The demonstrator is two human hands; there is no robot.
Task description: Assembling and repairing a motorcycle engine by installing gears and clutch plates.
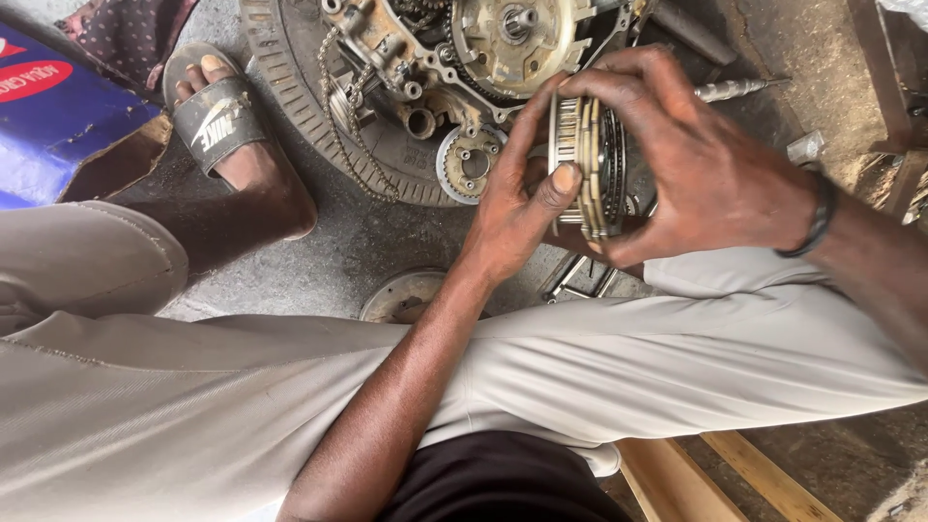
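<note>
Plate stack (585, 164): round metal discs packed face to face, held on edge in the air over the person's lap, just in front of the engine (464, 58). Likely heavy for its size, stiff, and probably oily, so slippery. The discs are loose from one another by the look of it and could fan out or slip if the squeeze lets go. Best hold, I judge: clamp across both flat faces, or cup the rim from two sides, as is being done here.

Look: brassy-tan plates alternating with dark grey steel ones, fine ribbing along the rim, grimy. Inner hole hidden by fingers.

Left hand (517, 208): fingers curled round the near face, thumb pressed on the rim, fingertips up along the edge. Right hand (696, 169): spread wide over the far face, fingers wrapping the top and bottom of the stack, gripping it. Dark band on that wrist.

Around: engine open, with gears, a chain (353, 116) and a small sprocket (469, 159), lying on a worn tyre (290, 87) on concrete. Sandalled foot (227, 126) at left, blue carton (53, 116) beyond it. Beige trousers fill the lower frame. A round metal cover (401, 295) and some tools lie on the floor below the hands; wooden planks at bottom right.
</note>
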